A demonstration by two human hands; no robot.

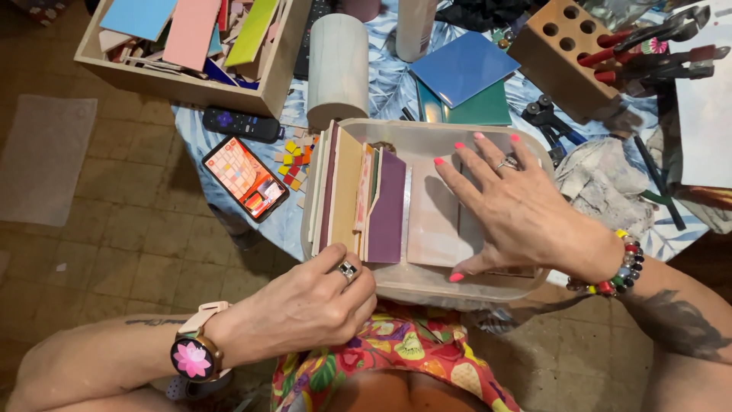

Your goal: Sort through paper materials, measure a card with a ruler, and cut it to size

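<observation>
Tiles [385,210] in bin [427,286]; left hand [305,309] grips edges; right hand [518,210] flat atop.

Home craft table – box of coloured tile pieces [191,38], tile nippers [550,122], wooden tool block [560,46], TV remote [242,123], worn floor tiles [114,244]

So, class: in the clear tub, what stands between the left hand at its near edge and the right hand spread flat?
In the head view, between the left hand and right hand, a purple tile stands on edge in the tub.
</observation>
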